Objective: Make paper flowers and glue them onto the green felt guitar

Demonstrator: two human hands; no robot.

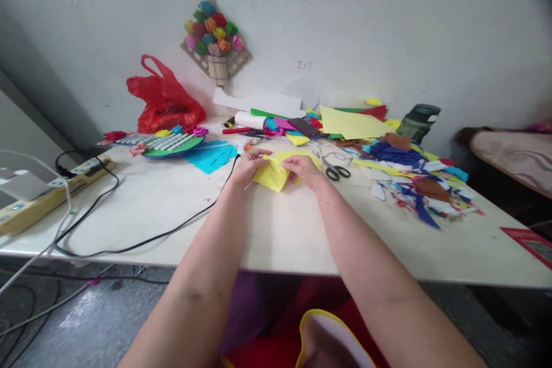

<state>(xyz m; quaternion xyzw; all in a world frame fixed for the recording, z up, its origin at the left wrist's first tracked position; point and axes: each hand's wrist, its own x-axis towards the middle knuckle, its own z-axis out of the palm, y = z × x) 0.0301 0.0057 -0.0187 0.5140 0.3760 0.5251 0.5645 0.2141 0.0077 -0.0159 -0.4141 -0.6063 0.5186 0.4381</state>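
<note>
A piece of yellow paper (272,176) is held up between my two hands over the white table. My left hand (249,167) pinches its upper left edge. On the right side, my right hand (304,171) grips the upper edge with thumb and forefinger. The paper looks creased along the top, and one corner hangs down toward me. Behind my right hand lies another yellow sheet (317,157), partly covered. Black-handled scissors (337,173) rest just right of that hand. Left of my left hand is a blue sheet (209,155).
A black cord (172,231) runs from the power strip (38,198) toward a glue gun (248,144). Paper scraps (431,187) cover the right side, near a green bottle (418,122). A red bag (166,103) and a round green craft piece (172,145) sit at left.
</note>
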